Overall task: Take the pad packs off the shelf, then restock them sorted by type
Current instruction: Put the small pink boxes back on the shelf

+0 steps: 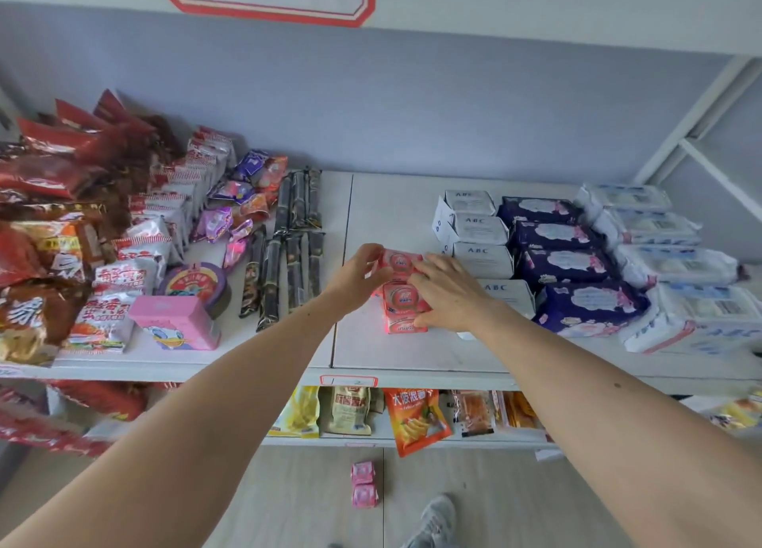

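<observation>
Both hands meet over a short row of small pink plastic-wrapped pad packs (402, 296) on the white shelf (412, 353), near its middle. The left hand (359, 277) has its fingers curled round the far pink pack, gripping its left end. The right hand (449, 292) lies over the right side of the row with straight, spread fingers pressing on the packs, holding nothing.

Just right of the pink row stands a line of white box-like pad packs marked ABC (478, 234), running from far to near. Right of those lies a line of dark purple soft pad packs with pale cloud prints (565, 259), and further right a line of pale blue-white soft packs (668, 259).

On the left part of the shelf lie red and white snack bags (119, 275), dark stick packets (288, 250) and a pink carton with a cartoon duck (177, 320).

Two more small pink packs (363, 485) lie on the floor below, near a grey shoe (437, 520).
</observation>
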